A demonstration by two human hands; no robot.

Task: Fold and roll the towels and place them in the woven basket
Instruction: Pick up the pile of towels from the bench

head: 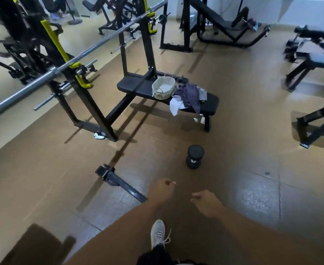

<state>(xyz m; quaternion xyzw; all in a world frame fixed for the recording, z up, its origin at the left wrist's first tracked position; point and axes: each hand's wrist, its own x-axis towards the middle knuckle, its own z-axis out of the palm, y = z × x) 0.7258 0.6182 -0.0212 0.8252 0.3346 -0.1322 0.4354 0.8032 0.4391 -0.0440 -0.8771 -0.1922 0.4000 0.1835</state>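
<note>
One woven basket (163, 87) sitting on desk (211, 106), one heap of towels (190, 96) lying beside it, one dumbbell (194, 156) resting on floor, left hand (162, 190) and right hand (208, 202) both hanging loosely curled, holding nothing.

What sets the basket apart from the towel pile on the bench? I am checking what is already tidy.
The woven basket is cream and stands upright holding its shape; the towels are mostly grey-purple and lie crumpled, some hanging over the bench edge. The basket looks empty. Both rest on the bench, side by side.

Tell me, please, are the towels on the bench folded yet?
Not folded: the towels lie in a crumpled heap on the bench, beside the basket.
</note>
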